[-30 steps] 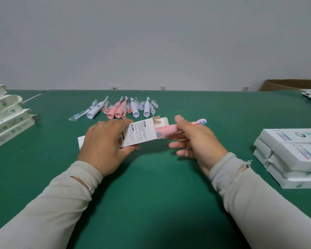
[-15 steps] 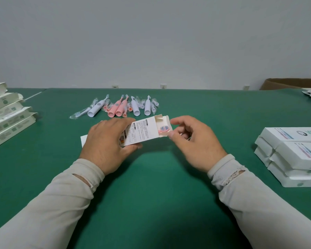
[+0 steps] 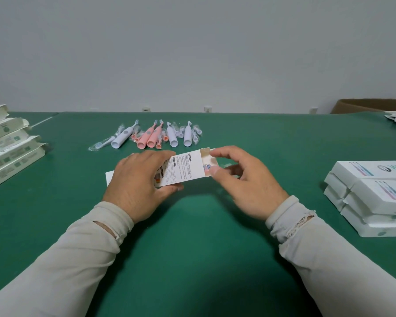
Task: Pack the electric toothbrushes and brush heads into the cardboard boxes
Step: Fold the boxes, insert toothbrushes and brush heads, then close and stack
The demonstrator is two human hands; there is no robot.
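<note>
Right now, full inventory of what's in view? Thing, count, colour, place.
Table: one, green, fills the foreground.
Box in hand: one, white, printed, centre, right end open, bristles showing inside.
Loose toothbrushes: five, three white and two pink, far centre of the table.
Wrapped brush heads: several, clear wrap, among those toothbrushes.
Left box stack: several, cream, left edge.
Right box stack: several, white, right edge.
Brown carton: one, far right.
Left hand: holds the box.
Right hand: fingers pinch its end flaps.
</note>
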